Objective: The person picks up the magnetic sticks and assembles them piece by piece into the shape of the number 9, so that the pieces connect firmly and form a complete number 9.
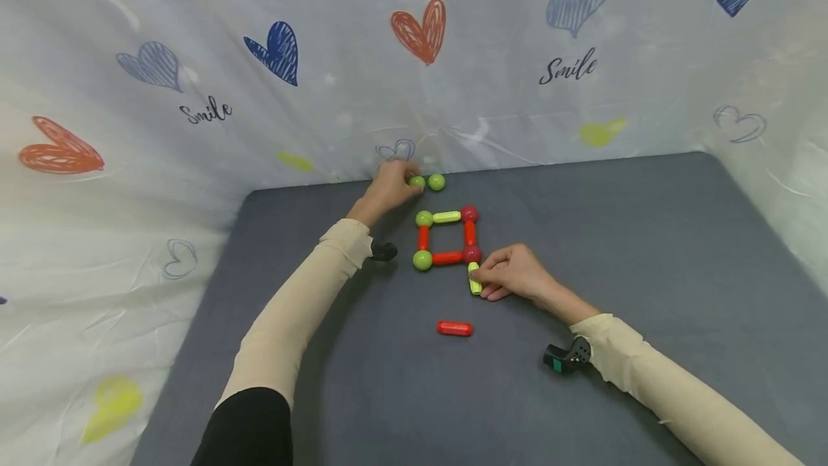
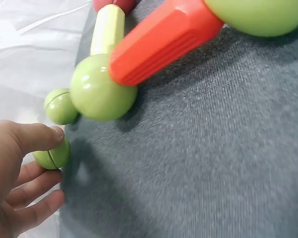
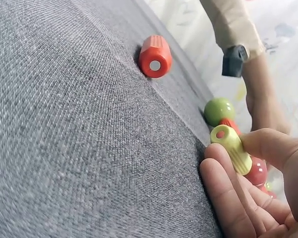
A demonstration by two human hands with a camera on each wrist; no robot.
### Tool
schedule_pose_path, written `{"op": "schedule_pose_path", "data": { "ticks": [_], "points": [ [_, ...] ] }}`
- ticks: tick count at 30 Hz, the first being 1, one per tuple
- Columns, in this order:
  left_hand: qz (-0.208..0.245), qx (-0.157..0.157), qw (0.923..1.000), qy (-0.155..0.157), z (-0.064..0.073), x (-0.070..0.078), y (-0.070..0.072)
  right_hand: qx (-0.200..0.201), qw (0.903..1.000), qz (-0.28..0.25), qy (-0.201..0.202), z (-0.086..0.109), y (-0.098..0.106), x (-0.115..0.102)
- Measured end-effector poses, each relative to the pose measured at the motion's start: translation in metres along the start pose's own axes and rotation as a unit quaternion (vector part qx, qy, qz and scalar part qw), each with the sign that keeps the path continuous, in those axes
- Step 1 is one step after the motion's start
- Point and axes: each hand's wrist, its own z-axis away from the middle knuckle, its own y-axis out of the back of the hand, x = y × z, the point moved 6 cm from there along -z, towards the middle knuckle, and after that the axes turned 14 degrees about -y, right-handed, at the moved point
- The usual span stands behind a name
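Note:
A square of rods and balls lies on the table, with two green balls, one of them the near-left ball [image 1: 422, 260], and two red balls, one the near-right ball [image 1: 472, 254]. Three red rods and a yellow rod [image 1: 447, 217] join them. From the near-right ball a second yellow rod [image 3: 231, 148] sticks out toward me, its near end pinched between thumb and fingers of my right hand [image 1: 517, 274]. Beyond the square, my left hand [image 1: 390, 185] holds a loose green ball [image 2: 53, 154] between thumb and fingers. Another green ball [image 1: 436, 182] sits just right of it.
One loose red rod [image 1: 455, 328] lies on the grey table [image 1: 614, 236], nearer to me than the square. A white curtain [image 1: 349, 56] printed with hearts hangs along the table's far edge, close behind the left hand.

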Motion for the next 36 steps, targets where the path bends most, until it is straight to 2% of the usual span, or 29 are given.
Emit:
{"op": "schedule_pose_path", "data": {
  "ticks": [3,6,12,17,20,24,29,36],
  "points": [
    [0.012,0.011,0.9999,-0.004,0.009,0.0,0.006,-0.001,1.0,0.0,0.0,0.001,0.0,0.001],
    [0.017,0.021,0.9994,-0.024,0.024,0.005,0.014,-0.001,1.0,-0.004,-0.002,0.001,0.0,0.002],
    [0.011,0.037,0.9977,-0.057,0.065,0.027,0.026,0.004,0.9999,-0.007,-0.008,-0.003,0.002,0.002],
    [0.046,0.066,0.9941,-0.073,0.099,0.046,0.026,0.007,0.9996,-0.008,-0.025,-0.007,0.002,-0.003],
    [0.082,0.076,0.9899,-0.088,0.116,0.06,0.02,0.002,0.9989,-0.021,-0.042,-0.01,0.001,-0.007],
    [0.11,0.068,0.9858,-0.107,0.13,0.08,0.007,0.002,0.9982,-0.032,-0.051,-0.014,0.001,-0.012],
    [0.128,0.052,0.9836,-0.116,0.138,0.097,-0.014,0.011,0.9974,-0.033,-0.064,-0.017,0.002,-0.014],
    [0.156,0.011,0.9794,-0.128,0.143,0.123,-0.048,0.021,0.9964,-0.037,-0.073,-0.016,0.002,-0.016]
  ]
}}
